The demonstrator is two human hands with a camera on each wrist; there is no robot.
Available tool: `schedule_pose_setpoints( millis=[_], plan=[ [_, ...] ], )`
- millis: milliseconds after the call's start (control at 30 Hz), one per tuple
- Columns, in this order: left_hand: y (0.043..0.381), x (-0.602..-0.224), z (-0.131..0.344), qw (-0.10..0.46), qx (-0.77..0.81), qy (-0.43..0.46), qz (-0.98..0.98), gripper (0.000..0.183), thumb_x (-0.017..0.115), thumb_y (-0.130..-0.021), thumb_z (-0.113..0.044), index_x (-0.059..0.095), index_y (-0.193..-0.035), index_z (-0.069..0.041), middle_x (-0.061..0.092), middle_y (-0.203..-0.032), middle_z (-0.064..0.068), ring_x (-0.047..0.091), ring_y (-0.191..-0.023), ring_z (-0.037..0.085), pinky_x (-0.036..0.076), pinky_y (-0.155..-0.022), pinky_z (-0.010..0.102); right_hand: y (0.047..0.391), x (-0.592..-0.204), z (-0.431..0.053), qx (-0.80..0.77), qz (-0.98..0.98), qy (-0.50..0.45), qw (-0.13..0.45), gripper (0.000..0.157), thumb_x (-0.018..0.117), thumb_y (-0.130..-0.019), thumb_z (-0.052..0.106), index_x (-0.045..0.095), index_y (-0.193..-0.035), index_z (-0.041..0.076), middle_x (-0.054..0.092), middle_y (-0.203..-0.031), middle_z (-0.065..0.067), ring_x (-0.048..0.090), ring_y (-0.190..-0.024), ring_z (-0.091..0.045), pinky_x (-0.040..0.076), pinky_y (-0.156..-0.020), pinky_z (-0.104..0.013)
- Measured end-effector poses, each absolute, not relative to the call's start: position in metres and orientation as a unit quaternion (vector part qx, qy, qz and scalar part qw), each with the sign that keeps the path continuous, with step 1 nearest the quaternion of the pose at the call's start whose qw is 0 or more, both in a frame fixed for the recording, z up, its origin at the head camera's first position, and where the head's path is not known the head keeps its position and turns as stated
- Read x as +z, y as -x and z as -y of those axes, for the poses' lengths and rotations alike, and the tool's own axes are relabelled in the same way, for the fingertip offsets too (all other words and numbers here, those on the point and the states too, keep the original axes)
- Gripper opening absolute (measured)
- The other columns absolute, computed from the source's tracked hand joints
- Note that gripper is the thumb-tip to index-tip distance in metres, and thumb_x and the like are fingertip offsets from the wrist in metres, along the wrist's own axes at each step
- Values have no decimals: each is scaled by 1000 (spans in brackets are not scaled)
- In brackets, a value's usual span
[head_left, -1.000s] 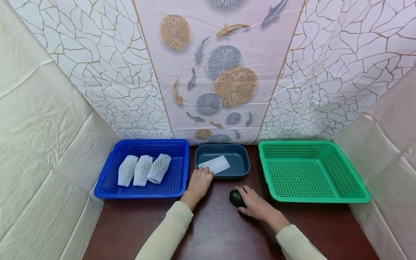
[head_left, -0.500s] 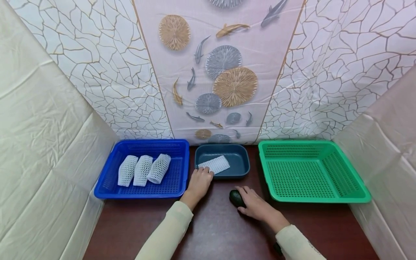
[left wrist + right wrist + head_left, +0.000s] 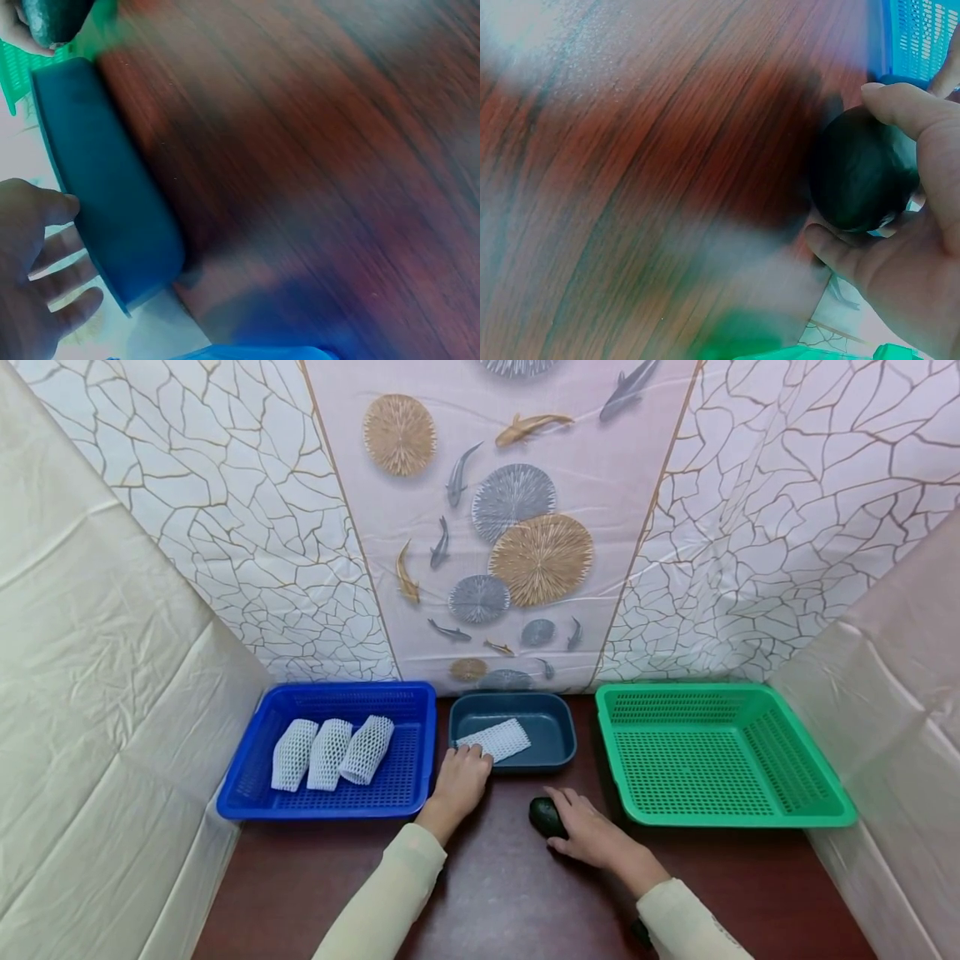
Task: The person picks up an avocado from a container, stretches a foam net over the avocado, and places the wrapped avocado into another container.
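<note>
My right hand (image 3: 592, 832) holds a dark green avocado (image 3: 545, 817) low over the table's middle. In the right wrist view, thumb and fingers lie around the avocado (image 3: 862, 169). Up at the front left of a small dark teal tray (image 3: 555, 727) is my left hand (image 3: 461, 782), its fingertips over the rim beside a flat white foam net sleeve (image 3: 504, 739) inside. The left wrist view shows that hand's fingers (image 3: 64, 277) spread and loose at the rim; whether they touch the net is hidden there.
A blue basket (image 3: 408, 760) on the left holds three white foam net sleeves (image 3: 330, 753), rounded out. To the right stands a green basket (image 3: 690, 768). Behind them rises a patterned cloth wall (image 3: 480, 643). Something small and dark (image 3: 641, 933) shows under my right sleeve.
</note>
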State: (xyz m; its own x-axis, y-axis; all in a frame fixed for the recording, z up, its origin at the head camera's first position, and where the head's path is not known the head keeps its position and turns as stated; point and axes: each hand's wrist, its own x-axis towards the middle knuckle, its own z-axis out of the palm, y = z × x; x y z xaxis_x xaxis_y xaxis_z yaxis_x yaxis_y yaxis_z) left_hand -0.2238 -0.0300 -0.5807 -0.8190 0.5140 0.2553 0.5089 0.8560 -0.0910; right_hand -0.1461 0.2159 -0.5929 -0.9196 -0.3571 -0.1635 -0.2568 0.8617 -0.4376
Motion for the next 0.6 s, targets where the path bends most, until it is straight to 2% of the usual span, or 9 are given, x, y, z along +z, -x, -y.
schedule_pose_setpoints(
  millis=[167, 333, 467, 600],
  plan=[
    [226, -577, 26, 136, -5, 257, 957, 13, 70, -95, -22, 77, -99, -12, 72, -98, 8, 67, -93, 27, 54, -75, 45, 147, -593, -217, -205, -959, 160, 113, 83, 82, -89, 28, 38, -156, 7, 48, -148, -20, 51, -134, -37, 48, -106, -51],
    [231, -573, 21, 162, -18, 255, 953, 13, 67, -93, -23, 73, -95, -12, 71, -96, 7, 67, -90, 27, 54, -73, 44, 148, -591, -218, -199, -960, 167, 107, 84, 82, -89, 33, 38, -156, 7, 48, -148, -21, 51, -135, -37, 48, -107, -51],
    [240, -568, 16, 168, -30, 250, 953, 14, 69, -94, -23, 72, -98, -10, 71, -97, 7, 67, -88, 26, 54, -69, 42, 149, -582, -218, -203, -958, 177, 97, 84, 81, -89, 39, 40, -156, 7, 48, -150, -20, 51, -136, -37, 48, -108, -51],
    [252, -562, 10, 133, -37, 234, 962, 23, 72, -95, -27, 72, -107, -8, 72, -102, 8, 68, -91, 27, 56, -72, 43, 150, -568, -219, -198, -958, 198, 67, 83, 79, -91, 43, 42, -155, 7, 49, -150, -17, 51, -135, -36, 49, -107, -51]
  ],
)
